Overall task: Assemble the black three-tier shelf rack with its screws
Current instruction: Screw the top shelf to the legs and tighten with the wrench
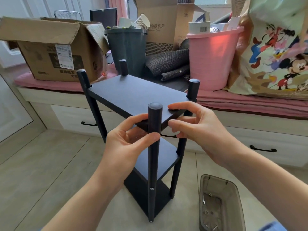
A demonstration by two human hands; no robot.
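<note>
The black three-tier shelf rack (133, 94) stands upright on the tiled floor, four round posts passing through its boards. The nearest post (154, 147) shows silver screw heads (152, 188) lower down. My left hand (126, 140) pinches this post just under the top board, thumb and fingers curled round it. My right hand (188, 124) grips the top board's near right corner, thumb on top and fingers below. A translucent brown plastic box (218, 204) with loose screws sits on the floor at lower right.
Behind the rack runs a low bench with drawers (250, 130) and a pink cushion. On it stand a cardboard box (55, 49), a dark bin (128, 49), a pink bucket (213, 59), rolled dark mats (168, 64) and a cartoon-print bag (275, 52).
</note>
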